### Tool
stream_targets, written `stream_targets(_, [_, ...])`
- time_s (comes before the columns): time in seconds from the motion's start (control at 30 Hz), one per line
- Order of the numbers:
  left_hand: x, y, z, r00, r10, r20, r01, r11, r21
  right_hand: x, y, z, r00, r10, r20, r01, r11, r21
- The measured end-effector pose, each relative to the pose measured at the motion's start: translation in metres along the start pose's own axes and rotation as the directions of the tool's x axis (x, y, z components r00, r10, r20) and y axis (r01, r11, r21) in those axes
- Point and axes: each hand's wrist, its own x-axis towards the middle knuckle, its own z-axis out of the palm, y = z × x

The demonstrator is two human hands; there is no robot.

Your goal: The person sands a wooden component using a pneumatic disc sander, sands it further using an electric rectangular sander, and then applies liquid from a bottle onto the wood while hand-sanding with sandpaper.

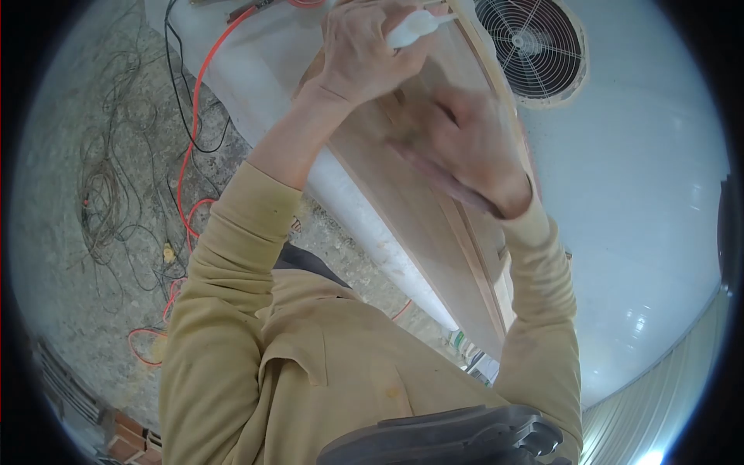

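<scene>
My left hand is wrapped round a small white bottle, whose thin nozzle points to the right over a long brown wooden board. Lower and to the right, my right hand hangs over the same board, smeared by motion, so its fingers cannot be made out. Pale wooden strips run lengthwise along the board near its right side.
A round fan with a wire guard is set in the pale wall at the right. On the concrete floor at the left lie tangled wires and a red hose. Bricks show at the lower left.
</scene>
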Motion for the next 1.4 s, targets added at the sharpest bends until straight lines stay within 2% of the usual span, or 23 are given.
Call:
stream_targets(0.07, [0.004,0.0,-0.001,0.999,0.045,-0.012,-0.045,0.998,0.034,0.01,-0.011,0.0,0.984,-0.174,-0.047,0.158,0.959,-0.234])
stream_targets(0.1, [0.008,0.005,-0.005,0.999,0.044,-0.012,-0.044,0.999,0.031,0.0,-0.01,0.0,0.984,-0.17,-0.047,0.155,0.96,-0.235])
stream_targets(0.17, [0.014,0.017,-0.016,0.991,-0.076,0.109,0.076,0.997,0.005,-0.03,-0.013,-0.002,0.999,0.006,0.049,0.006,0.971,-0.239])
stream_targets(0.2, [0.014,0.013,-0.018,0.992,-0.075,0.104,0.074,0.997,0.007,-0.042,-0.018,-0.003,0.995,0.063,0.081,-0.041,0.968,-0.247])
stream_targets(0.27, [0.007,0.007,-0.013,0.989,-0.088,0.116,0.087,0.996,0.018,-0.061,-0.03,-0.005,0.985,0.162,-0.057,-0.168,0.979,-0.12])
stream_targets(0.3, [0.006,0.006,-0.011,0.99,-0.089,0.112,0.088,0.996,0.013,-0.064,-0.034,-0.005,0.985,0.164,-0.056,-0.17,0.977,-0.126])
stream_targets(0.37, [0.002,0.004,-0.009,0.994,-0.06,0.089,0.059,0.998,0.014,-0.065,-0.04,-0.001,0.988,0.063,-0.14,-0.105,0.945,-0.311])
stream_targets(0.4, [0.004,0.004,-0.008,0.995,-0.06,0.085,0.06,0.998,0.01,-0.064,-0.037,0.001,0.988,0.065,-0.14,-0.106,0.943,-0.317])
stream_targets(0.47, [0.004,0.005,-0.007,0.989,-0.113,0.095,0.115,0.993,-0.019,-0.055,-0.026,0.007,0.999,-0.02,-0.035,0.002,0.891,-0.455])
stream_targets(0.6, [0.008,0.007,-0.01,0.986,-0.128,0.11,0.133,0.991,-0.035,-0.019,-0.023,0.02,0.985,-0.093,-0.144,0.027,0.913,-0.407])
stream_targets(0.67, [0.011,0.006,-0.009,0.999,-0.012,0.053,0.011,1.0,0.016,-0.013,-0.024,0.02,0.983,0.015,-0.182,-0.067,0.958,-0.28])
stream_targets(0.8, [0.011,0.009,-0.016,0.993,-0.093,0.079,0.092,0.996,0.014,-0.02,-0.019,0.013,0.996,0.01,-0.083,-0.027,0.979,-0.2])
stream_targets(0.87, [0.01,0.009,-0.016,0.978,-0.17,0.119,0.17,0.985,0.008,-0.007,-0.018,0.023,0.974,-0.018,-0.228,-0.046,0.961,-0.273])
stream_targets(0.97, [-0.001,-0.002,-0.004,0.994,-0.101,0.051,0.1,0.995,0.014,0.006,-0.028,0.019,0.982,-0.006,-0.189,-0.058,0.941,-0.334])
stream_targets(1.07, [0.011,0.009,-0.014,0.986,-0.134,0.096,0.136,0.99,-0.021,-0.023,-0.024,0.02,0.982,-0.007,-0.191,-0.068,0.921,-0.383])
stream_targets(1.17, [0.012,0.01,-0.014,0.985,-0.149,0.087,0.148,0.989,0.024,-0.008,-0.024,0.024,0.967,-0.088,-0.239,-0.001,0.937,-0.35])
stream_targets(1.27, [0.004,0.002,-0.008,0.994,-0.103,0.04,0.104,0.995,-0.01,0.009,-0.028,0.024,0.977,-0.051,-0.208,-0.024,0.939,-0.344])
stream_targets(1.3, [0.006,0.006,-0.011,0.994,-0.104,0.042,0.105,0.994,-0.01,0.001,-0.028,0.022,0.977,-0.049,-0.208,-0.026,0.939,-0.342])
stream_targets(1.37, [0.015,0.015,-0.021,0.967,-0.194,0.169,0.197,0.98,-0.004,-0.018,-0.025,0.018,0.985,0.009,-0.17,-0.056,0.959,-0.277])
stream_targets(1.4, [0.016,0.013,-0.022,0.968,-0.192,0.162,0.195,0.981,0.002,-0.015,-0.025,0.019,0.986,0.0,-0.169,-0.047,0.959,-0.279])
